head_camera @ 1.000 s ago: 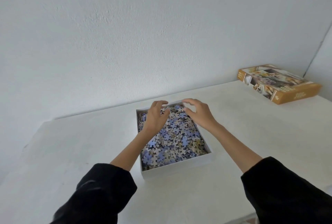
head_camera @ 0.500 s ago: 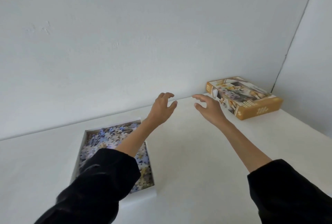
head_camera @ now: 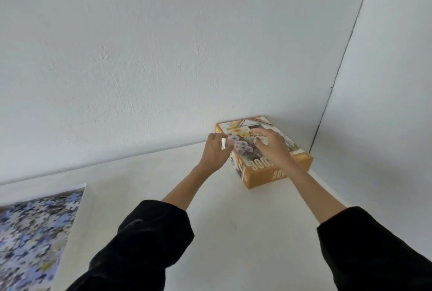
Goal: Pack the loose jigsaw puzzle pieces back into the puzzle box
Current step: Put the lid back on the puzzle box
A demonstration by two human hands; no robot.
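Note:
The orange puzzle box lid, printed with flowers, lies at the table's far right corner against the wall. My left hand is at the lid's left edge, its thumb and fingers curled round that edge. My right hand lies on top of the lid with bent fingers touching the picture. The white box bottom, filled with blue and grey jigsaw pieces, sits at the lower left, partly cut off by the frame.
The white table meets a white wall behind and a second wall at the right corner. Black sleeves cover both forearms near the bottom edge.
Both hands left the piece-filled box bottom and reached right to the orange lid. My view swung right, so the box bottom slid to the lower left.

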